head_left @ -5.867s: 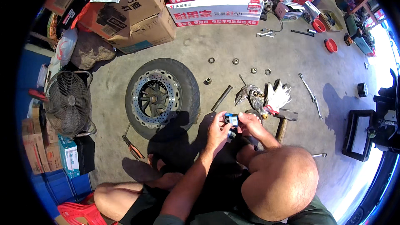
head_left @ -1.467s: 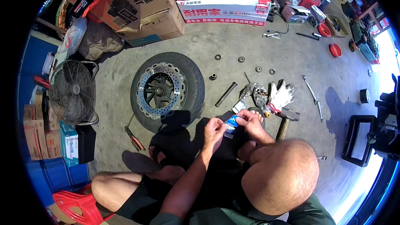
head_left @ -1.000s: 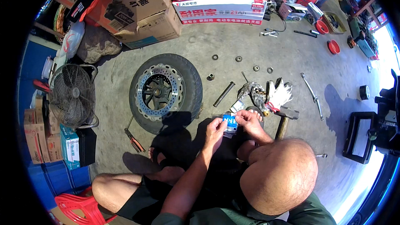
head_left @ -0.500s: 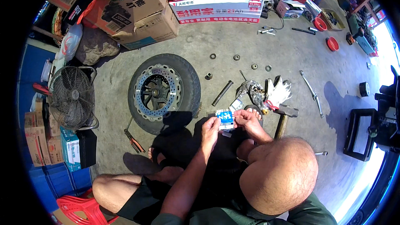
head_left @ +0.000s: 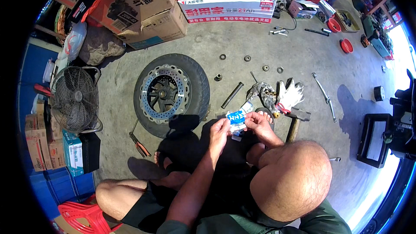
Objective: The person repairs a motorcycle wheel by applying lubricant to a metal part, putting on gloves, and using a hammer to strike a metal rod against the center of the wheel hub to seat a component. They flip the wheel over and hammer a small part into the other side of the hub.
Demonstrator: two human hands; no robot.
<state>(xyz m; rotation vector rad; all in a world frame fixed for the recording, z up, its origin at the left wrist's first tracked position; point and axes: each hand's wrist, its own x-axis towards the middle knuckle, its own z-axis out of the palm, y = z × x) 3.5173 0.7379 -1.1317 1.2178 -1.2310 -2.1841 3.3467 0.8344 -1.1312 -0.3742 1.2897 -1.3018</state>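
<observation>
Near the middle of the head view, your left hand (head_left: 219, 131) and right hand (head_left: 259, 125) pinch opposite edges of a blue-and-white packet (head_left: 236, 119). Far left of it lies a wheel (head_left: 162, 94); to its right, a hammer (head_left: 294, 126) and gloves (head_left: 290, 95).

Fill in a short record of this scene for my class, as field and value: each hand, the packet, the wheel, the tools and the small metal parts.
Left hand: pinching the packet's left side
Right hand: pinching the packet's right side
Packet: blue and white; contents not visible
Wheel: lying flat on the concrete floor, brake disc facing up
Tools: orange-handled pliers near the wheel; hammer right of the hands
Small metal parts: four rings and a short collar, all apart
</observation>
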